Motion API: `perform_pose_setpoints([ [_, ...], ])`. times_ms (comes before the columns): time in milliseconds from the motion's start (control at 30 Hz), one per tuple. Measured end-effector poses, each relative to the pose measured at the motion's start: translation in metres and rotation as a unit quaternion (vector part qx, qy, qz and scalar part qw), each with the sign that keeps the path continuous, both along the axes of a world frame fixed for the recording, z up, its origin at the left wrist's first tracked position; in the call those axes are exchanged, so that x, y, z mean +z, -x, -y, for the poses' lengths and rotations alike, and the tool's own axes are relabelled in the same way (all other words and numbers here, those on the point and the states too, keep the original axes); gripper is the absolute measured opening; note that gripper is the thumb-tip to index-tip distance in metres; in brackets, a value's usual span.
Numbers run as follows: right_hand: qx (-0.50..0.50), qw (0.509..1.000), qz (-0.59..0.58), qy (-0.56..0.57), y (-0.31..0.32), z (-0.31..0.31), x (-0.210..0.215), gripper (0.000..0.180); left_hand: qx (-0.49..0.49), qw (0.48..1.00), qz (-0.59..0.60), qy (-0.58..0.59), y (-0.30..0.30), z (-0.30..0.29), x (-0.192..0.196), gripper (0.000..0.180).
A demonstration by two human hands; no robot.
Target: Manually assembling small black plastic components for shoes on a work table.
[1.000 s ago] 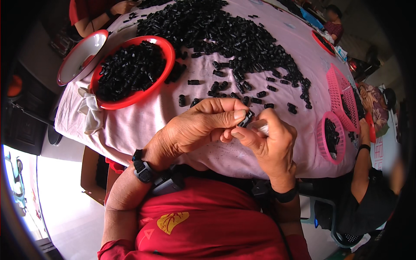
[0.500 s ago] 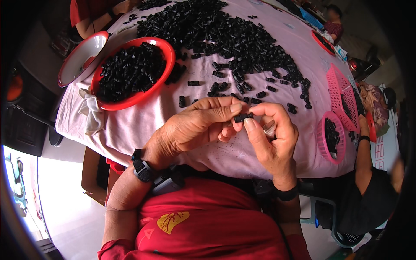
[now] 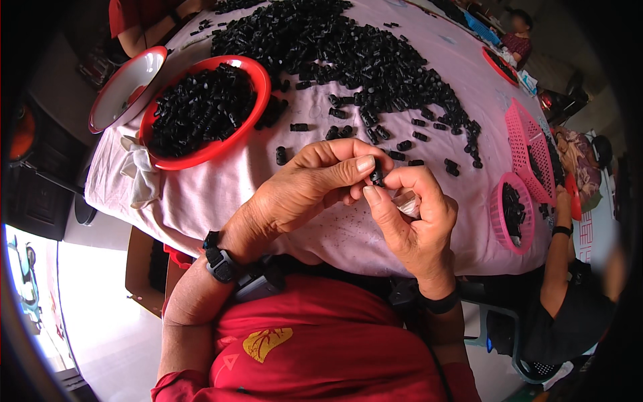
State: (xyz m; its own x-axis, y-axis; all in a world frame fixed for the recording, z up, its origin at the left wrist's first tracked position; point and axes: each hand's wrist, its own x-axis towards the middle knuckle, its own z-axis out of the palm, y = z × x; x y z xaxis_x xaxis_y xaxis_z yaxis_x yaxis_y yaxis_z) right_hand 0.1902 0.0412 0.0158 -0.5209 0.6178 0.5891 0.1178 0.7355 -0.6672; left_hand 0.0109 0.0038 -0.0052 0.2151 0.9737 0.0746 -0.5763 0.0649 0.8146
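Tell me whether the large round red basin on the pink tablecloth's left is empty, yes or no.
No, the large round red basin is heaped with small black cylindrical parts.

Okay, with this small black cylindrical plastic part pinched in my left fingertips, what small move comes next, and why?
I'd probably roll the small black cylindrical plastic part slightly: the bare left hand pinches its upper end, the thumb and forefinger of the bare right hand sit by its lower end, and together they hide much of its surface, so turning might show more.
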Motion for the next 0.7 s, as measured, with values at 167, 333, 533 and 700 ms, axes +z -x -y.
perform_pose_setpoints([
  [167,-0.009,1.000,0.005,-0.019,-0.0015,-0.0004,-0.0002,0.020,-0.045,0.999,-0.010,-0.020,0.0025,-0.0005,0.0011,0.032],
  [333,-0.037,0.998,0.048,-0.020,-0.0038,0.0008,0.0047,0.028,-0.047,0.999,-0.008,-0.012,0.0002,0.0008,0.0030,0.031],
  [533,-0.074,0.994,0.080,0.007,-0.0056,-0.0018,0.0054,0.042,-0.044,0.998,-0.031,-0.028,-0.0020,0.0005,0.0031,0.029],
  [700,-0.085,0.992,0.092,-0.008,-0.0031,-0.0042,0.0022,0.048,-0.051,0.997,-0.043,-0.044,-0.0021,0.0007,0.0026,0.030],
])
